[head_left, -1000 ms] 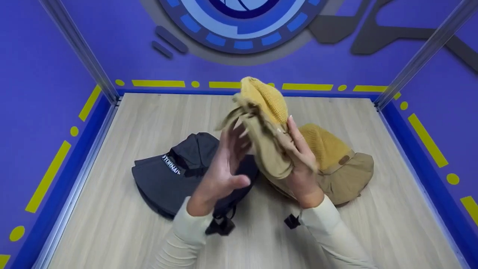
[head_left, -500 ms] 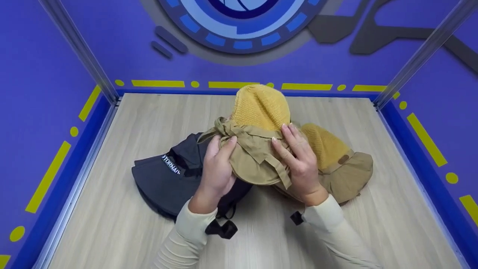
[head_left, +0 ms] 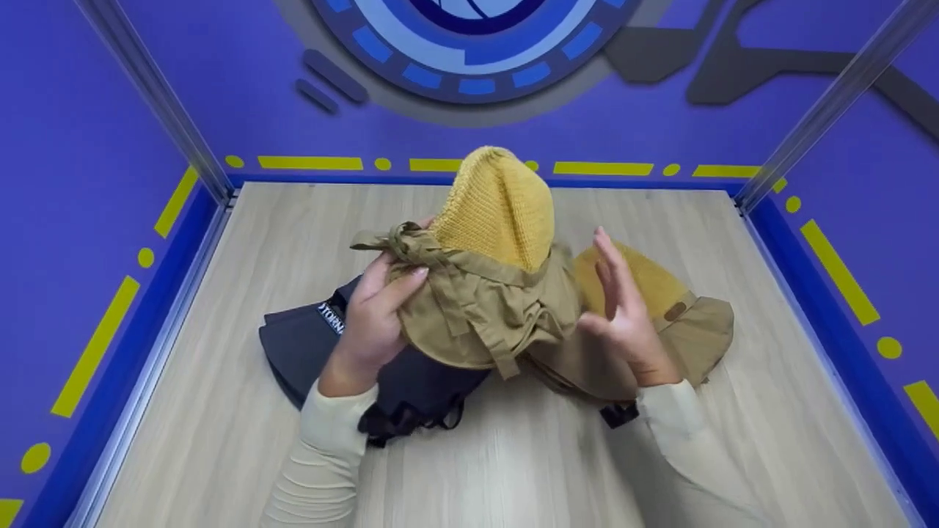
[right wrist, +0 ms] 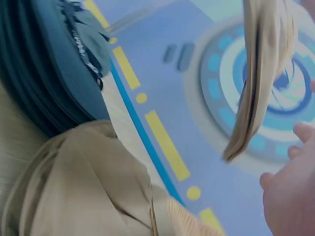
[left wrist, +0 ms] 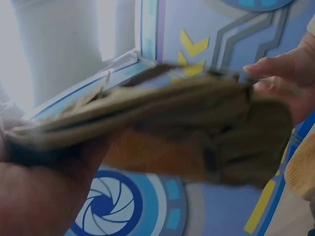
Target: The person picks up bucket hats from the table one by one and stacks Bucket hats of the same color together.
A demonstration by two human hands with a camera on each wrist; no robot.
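A sun hat with a yellow knit crown and a gathered khaki brim is held up above the table. My left hand grips its brim at the left, thumb on top beside a tied khaki bow. To the right of the brim, my right hand is apart from it, fingers raised and thumb spread. In the left wrist view the brim looks blurred, with the right hand beyond it. The right wrist view shows the hat edge-on.
Dark navy hats with white lettering lie stacked at the left, partly under the held hat. More khaki hats with a mustard knit crown lie at the right. Blue printed walls close in the wooden table.
Both hands came onto the hat and turned its front toward the camera. Since then the left hand has moved left with it, and the right hand has let go and drawn away right.
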